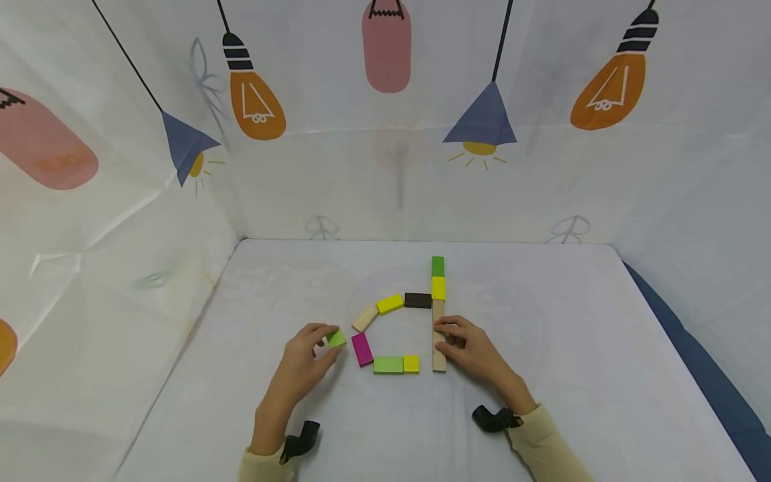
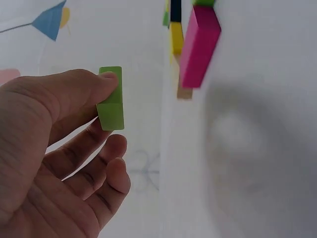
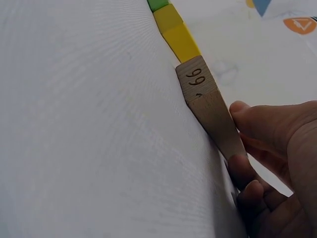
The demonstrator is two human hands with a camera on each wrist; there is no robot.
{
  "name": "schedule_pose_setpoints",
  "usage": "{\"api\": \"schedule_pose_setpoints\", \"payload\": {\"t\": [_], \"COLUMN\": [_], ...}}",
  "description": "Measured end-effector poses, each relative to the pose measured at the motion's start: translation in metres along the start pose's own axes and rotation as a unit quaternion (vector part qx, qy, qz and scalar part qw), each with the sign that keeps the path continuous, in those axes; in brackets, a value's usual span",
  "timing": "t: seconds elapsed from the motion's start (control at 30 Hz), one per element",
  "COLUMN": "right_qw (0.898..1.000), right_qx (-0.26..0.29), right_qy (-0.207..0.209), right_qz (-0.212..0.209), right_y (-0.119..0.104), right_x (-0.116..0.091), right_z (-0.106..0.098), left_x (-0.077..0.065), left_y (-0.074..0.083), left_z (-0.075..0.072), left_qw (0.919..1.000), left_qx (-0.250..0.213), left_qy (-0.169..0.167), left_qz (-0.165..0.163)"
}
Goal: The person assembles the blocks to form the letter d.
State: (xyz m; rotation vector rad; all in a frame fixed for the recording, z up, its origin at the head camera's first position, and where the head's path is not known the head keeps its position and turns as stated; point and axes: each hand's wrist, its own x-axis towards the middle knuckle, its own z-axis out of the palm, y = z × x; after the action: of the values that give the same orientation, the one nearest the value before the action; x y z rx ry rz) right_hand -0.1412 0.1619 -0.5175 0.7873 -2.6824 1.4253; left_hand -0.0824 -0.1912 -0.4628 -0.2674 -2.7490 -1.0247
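My left hand [image 1: 303, 361] pinches a small light green block [image 2: 111, 99] between thumb and fingertips, left of a magenta block [image 1: 362, 349]. My right hand [image 1: 476, 348] is at the straight column's right side, its thumb and fingers pinching a plain wooden block [image 3: 213, 116] with engraved digits. Above the wooden part, a yellow block [image 1: 438, 288] and a green block [image 1: 438, 266] continue the column. From there a black block [image 1: 417, 300], a yellow block [image 1: 390, 304] and a wooden block [image 1: 364, 318] curve down to the magenta one.
Along the bottom of the curve lie a green block [image 1: 388, 365] and a short yellow block [image 1: 411, 364], with a gap before the column. The white table [image 1: 572, 348] has a white sheet with printed lamps [image 1: 482, 120] behind it. Black devices [image 1: 301, 440] are strapped to both wrists.
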Motion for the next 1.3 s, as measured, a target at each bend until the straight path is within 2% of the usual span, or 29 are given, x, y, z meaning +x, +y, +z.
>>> {"api": "schedule_pose_setpoints", "payload": {"t": [0.13,0.27,0.43,0.7,1.0,1.3], "right_qw": [1.000,1.000,1.000,1.000,0.999,0.999], "right_qx": [0.003,0.005,0.007,0.007,0.008,0.007], "right_qy": [0.001,0.001,0.002,0.007,0.014,0.012], "right_qz": [-0.005,-0.008,-0.011,-0.021,-0.030,-0.030], "right_y": [0.001,0.002,0.003,0.005,0.005,0.005], "right_x": [0.000,0.000,0.000,-0.001,0.000,0.000], "right_z": [0.000,0.000,0.000,0.001,0.000,0.000], "left_x": [0.003,0.006,0.008,0.011,0.017,0.022], "left_y": [0.017,0.033,0.046,0.057,0.069,0.069], "left_z": [0.009,0.021,0.037,0.064,0.076,0.090], "left_qw": [0.9993,0.9962,0.9915,0.9856,0.9843,0.9780], "left_qx": [-0.026,-0.056,-0.075,-0.071,-0.059,-0.027], "left_qy": [-0.025,-0.056,-0.089,-0.138,-0.144,-0.183], "left_qz": [0.009,0.035,0.058,0.067,0.083,0.096]}}
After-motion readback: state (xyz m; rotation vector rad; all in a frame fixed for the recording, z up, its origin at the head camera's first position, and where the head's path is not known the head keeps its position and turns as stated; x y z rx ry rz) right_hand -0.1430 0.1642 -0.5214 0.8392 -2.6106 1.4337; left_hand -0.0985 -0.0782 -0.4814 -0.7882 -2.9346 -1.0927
